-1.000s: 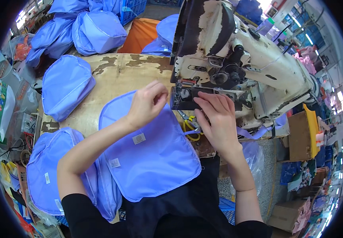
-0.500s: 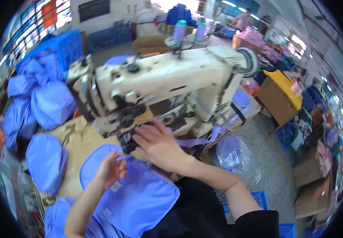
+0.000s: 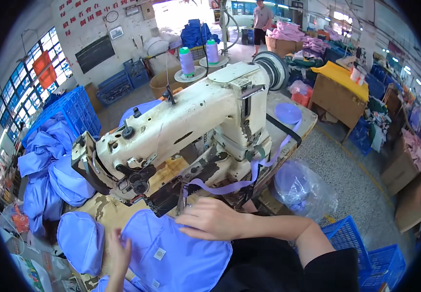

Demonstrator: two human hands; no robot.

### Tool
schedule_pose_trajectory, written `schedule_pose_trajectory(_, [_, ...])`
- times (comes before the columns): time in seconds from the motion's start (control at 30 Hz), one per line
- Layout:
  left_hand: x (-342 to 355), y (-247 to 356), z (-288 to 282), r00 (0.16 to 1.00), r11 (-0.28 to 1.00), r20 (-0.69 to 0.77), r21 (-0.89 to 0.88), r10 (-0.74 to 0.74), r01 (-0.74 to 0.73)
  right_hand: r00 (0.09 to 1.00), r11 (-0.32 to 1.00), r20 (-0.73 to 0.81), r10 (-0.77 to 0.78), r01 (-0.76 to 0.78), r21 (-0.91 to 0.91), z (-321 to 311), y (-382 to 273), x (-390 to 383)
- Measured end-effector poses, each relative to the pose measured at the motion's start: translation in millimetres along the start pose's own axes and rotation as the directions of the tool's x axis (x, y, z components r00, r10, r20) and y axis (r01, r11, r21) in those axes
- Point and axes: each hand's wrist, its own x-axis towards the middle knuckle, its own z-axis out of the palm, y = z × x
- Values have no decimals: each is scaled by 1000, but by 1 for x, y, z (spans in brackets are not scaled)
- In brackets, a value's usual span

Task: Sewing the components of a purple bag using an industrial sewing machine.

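Observation:
A purple-blue fabric piece [image 3: 181, 255] with rounded corners and two small pale labels lies at the table's front edge, partly over my lap. My right hand [image 3: 213, 219] is over its upper right edge, fingers bent together just below a metal tape guide; what they grip is hidden. My left hand [image 3: 119, 255], blurred, is at the piece's left edge with fingers apart and nothing seen in them. The worn white sewing machine [image 3: 191, 121] stands just beyond. Purple tape [image 3: 222, 187] runs from a coil [image 3: 288, 113] on the table's right to the guide.
A stitched purple piece [image 3: 80, 242] lies left of my left hand, with a heap of more [image 3: 50, 165] beyond it. Thread cones [image 3: 186, 62] stand behind the machine. On the right are a plastic bag [image 3: 300, 187], blue crates [image 3: 349, 238] and cartons [image 3: 339, 97]. A person [image 3: 262, 24] stands far back.
My view has shifted. The right hand's spread fingers have drawn together and moved down from the machine. My left hand has let go of a thin strip and moved to the fabric's left edge.

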Motion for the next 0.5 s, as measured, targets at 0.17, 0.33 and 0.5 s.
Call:
schedule_pose_trajectory(0.17, [-88, -24, -35, 498, 654, 452, 655, -741, 378, 994, 996, 75, 80, -83, 33, -13, 6, -31])
schedule_pose_trajectory(0.33, [-126, -37, -11, 785, 838, 507, 544, -356, 29, 999, 998, 13, -32, 33, -45, -2, 15, -14])
schedule_pose_trajectory(0.5, [-118, -12, -2, 836, 859, 197, 133, -512, 494, 968, 949, 55, -245, 251, -189, 13, 33, 8])
